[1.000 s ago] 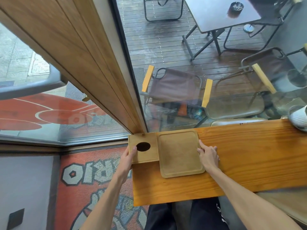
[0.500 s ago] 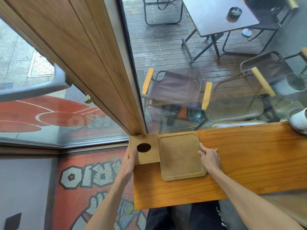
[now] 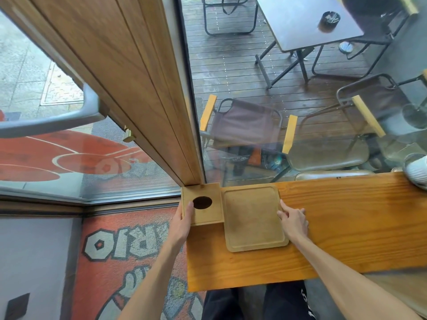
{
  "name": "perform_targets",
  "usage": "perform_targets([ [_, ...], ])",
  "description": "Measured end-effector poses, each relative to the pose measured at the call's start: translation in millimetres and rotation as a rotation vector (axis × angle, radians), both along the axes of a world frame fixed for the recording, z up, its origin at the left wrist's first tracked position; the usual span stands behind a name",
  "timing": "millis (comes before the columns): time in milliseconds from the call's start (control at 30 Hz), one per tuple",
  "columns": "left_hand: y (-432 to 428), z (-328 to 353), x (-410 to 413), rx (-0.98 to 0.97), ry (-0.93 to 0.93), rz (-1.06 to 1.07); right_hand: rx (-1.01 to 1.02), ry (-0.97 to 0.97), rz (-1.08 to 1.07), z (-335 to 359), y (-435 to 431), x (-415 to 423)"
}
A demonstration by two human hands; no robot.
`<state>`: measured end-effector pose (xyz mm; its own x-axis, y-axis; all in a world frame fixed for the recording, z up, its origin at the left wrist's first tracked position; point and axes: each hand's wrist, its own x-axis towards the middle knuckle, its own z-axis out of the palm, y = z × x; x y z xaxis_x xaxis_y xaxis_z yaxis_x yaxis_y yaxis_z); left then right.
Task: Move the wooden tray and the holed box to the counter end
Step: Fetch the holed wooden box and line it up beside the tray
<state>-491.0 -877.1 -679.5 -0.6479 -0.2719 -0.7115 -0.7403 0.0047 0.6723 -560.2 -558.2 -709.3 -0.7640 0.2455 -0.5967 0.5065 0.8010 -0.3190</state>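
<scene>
The square wooden box (image 3: pixel 202 204), flat-topped with one dark oval hole, sits at the far left corner of the orange-grained plank counter (image 3: pixel 346 229), against the window frame. Its right side touches the wooden tray (image 3: pixel 254 218), a matte rounded rectangle with a shallow raised rim. The left hand (image 3: pixel 182 224) grips the box's left edge, thumb on top near the hole. The right hand (image 3: pixel 293 221) rests open against the tray's right rim, fingertips on the lip; whether it presses cannot be told. A ribbed white cup (image 3: pixel 418 170) stands far right.
</scene>
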Motion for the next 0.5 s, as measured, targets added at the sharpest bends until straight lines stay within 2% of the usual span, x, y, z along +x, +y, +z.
perform_targets([
  [500, -13, -1, 0, 0.113, -0.123, 0.002, 0.004, 0.038, -0.087, -7, -2, 1],
])
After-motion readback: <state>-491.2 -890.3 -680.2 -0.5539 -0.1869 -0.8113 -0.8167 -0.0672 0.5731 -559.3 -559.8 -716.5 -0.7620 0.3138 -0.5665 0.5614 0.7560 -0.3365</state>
